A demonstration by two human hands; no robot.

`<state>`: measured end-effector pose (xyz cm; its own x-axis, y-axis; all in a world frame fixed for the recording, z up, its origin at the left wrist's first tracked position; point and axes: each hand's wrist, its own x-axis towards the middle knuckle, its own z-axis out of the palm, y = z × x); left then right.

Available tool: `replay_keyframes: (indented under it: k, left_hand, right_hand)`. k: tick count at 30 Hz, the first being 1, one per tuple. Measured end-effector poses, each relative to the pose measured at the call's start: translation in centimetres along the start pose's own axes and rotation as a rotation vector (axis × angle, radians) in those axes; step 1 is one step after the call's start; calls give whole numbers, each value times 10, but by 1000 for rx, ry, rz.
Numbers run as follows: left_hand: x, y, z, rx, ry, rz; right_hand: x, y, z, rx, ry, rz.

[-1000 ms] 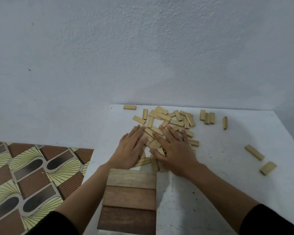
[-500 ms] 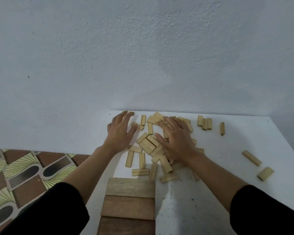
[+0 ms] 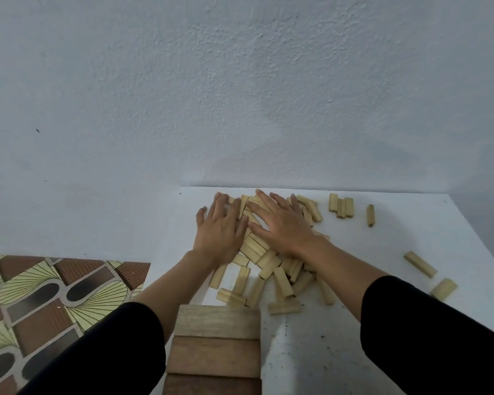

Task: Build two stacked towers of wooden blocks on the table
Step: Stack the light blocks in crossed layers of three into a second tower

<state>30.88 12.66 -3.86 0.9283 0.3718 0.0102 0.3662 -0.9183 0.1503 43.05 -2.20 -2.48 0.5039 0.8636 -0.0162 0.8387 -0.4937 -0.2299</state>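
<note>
No tower stands yet: the wooden blocks (image 3: 264, 252) lie in a loose, jumbled heap on the white table (image 3: 354, 352), spread from its far edge toward the middle, so all the stacking is left to do. The left hand (image 3: 220, 235) and the right hand (image 3: 283, 226) rest palm-down on the far part of the heap, fingers spread flat and closed round nothing; they look to be raking or gathering blocks, not picking one. Strays lie apart: a small cluster of three (image 3: 341, 207) and a single block (image 3: 370, 215) near the far edge, and two more (image 3: 419, 264) toward the right edge. At the near edge a set of broad brown planks (image 3: 217, 346) sits just beside the heap, crowding the nearest building space. Patterned floor (image 3: 54, 303) shows off the table's left edge.
</note>
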Motion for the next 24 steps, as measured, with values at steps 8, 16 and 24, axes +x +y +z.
replay_keyframes:
  k: [8, 16, 24]
  left_hand:
    - [-27, 24, -2, -96, 103, 124]
    - [-40, -5, -18, -541, 54, 141]
    - [-80, -35, -11, -560, 266, -6]
  right_hand:
    - [-39, 17, -1, -34, 10, -33]
    - [-58, -3, -17, 59, 88, -77]
    - [-66, -70, -6, 26, -75, -385]
